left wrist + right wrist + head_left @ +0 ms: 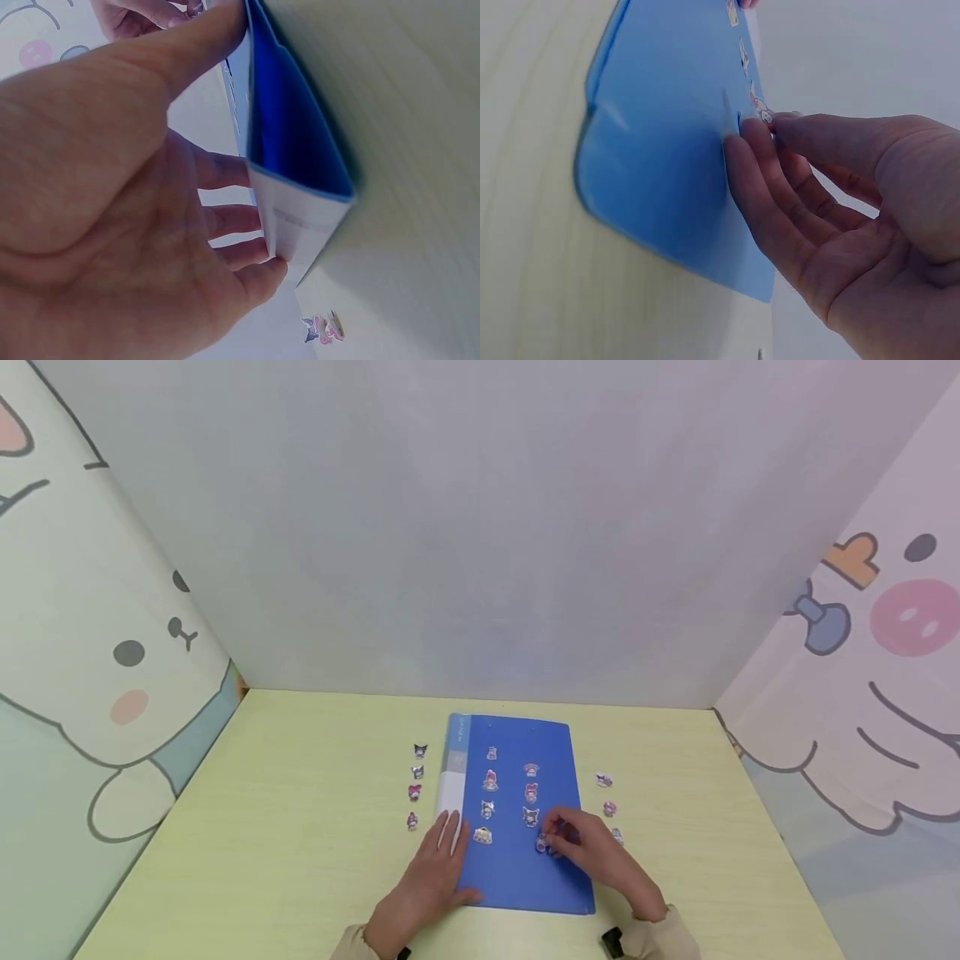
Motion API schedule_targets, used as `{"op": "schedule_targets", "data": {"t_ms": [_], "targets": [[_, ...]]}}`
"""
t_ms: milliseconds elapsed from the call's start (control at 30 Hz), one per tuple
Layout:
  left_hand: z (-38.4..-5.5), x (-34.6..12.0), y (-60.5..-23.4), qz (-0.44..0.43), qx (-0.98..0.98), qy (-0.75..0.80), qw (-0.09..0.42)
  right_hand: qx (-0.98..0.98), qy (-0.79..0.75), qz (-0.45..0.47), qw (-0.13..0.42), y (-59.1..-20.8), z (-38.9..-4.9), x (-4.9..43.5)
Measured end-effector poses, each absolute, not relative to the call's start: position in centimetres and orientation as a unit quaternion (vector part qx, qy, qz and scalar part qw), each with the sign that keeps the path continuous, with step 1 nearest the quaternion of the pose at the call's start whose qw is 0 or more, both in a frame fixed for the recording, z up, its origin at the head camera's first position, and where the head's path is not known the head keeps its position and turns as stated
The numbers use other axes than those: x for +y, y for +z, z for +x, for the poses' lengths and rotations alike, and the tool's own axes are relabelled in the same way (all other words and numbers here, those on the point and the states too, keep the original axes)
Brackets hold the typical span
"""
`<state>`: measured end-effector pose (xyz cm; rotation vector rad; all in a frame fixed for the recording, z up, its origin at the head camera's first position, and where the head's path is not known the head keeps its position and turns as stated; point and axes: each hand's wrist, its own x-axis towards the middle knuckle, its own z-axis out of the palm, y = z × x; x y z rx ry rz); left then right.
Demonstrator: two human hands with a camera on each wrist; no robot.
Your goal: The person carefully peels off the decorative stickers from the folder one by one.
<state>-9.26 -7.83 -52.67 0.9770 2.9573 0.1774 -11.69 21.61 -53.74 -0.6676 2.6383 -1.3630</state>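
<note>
A blue folder (525, 882) lies on the table with its pale spine to the left. My left hand (423, 881) rests along that spine, fingers fairly straight and thumb over the lower part of the cover. In the left wrist view its fingertips touch the white spine label (296, 221). Thumb and fingers of my right hand (596, 852) pinch a small cartoon sticker (542, 843) at the cover, low in the right column. The right wrist view shows this sticker (766, 114) at the thumb tip, partly hidden. Two columns of similar stickers (531, 792) are on the cover.
Left of the folder, a column of cartoon stickers (415, 792) lies on the pale wooden table (300, 827). A few more stickers (603, 780) lie to its right, one partly behind my right hand. A grey wall backs the table, with printed cartoon panels at both sides.
</note>
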Motion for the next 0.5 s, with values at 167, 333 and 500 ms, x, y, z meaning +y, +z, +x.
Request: {"op": "schedule_targets", "data": {"t_ms": [167,333,500], "targets": [[-9.2,-7.8,-52.7,0.319,0.946,0.051,0.000,0.866,-0.450,-0.216,0.035,-53.7,-11.8,22.3],[-9.3,-7.7,-53.0,0.314,0.949,0.040,-0.003,0.862,-0.459,-0.217,0.011,-53.9,-11.9,23.2],[-9.4,-7.7,-53.1,0.306,0.951,0.038,0.002,0.873,-0.443,-0.203,-0.008,-54.0,-11.9,23.9]]}}
